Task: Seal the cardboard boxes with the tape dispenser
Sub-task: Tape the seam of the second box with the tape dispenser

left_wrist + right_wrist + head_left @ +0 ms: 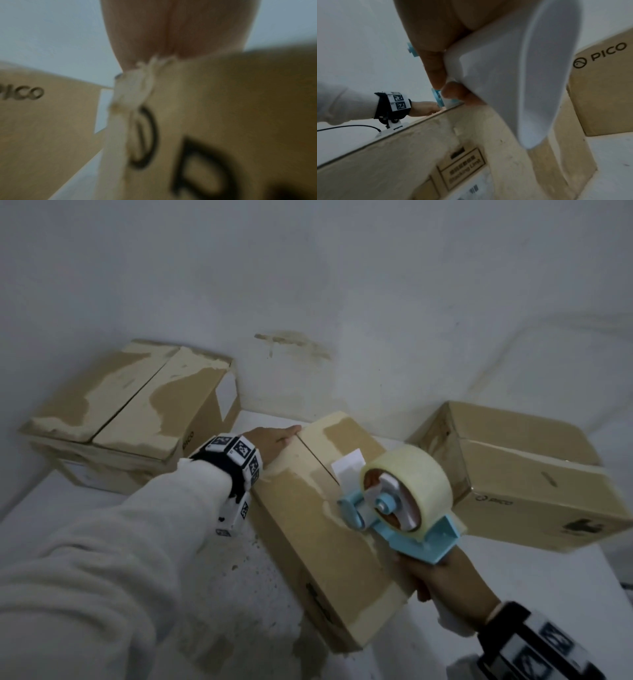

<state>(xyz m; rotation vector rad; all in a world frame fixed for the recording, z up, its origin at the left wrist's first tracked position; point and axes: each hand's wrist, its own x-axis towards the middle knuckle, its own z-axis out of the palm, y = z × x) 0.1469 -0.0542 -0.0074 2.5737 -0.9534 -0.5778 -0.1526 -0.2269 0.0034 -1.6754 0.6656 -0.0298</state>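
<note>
The middle cardboard box lies on the white table, its top seam running away from me. My left hand rests flat on the box's far left corner, fingers stretched along the far edge; the left wrist view shows its palm over the box wall. My right hand grips the handle of the blue tape dispenser. The dispenser carries a roll of clear tape, and its front end touches the box top near the seam. In the right wrist view my fingers wrap the handle.
A second box with torn, peeled top flaps stands at the back left against the wall. A third box with a printed logo stands at the right. A white label sticks up by the seam. A black cable trails from the left wrist.
</note>
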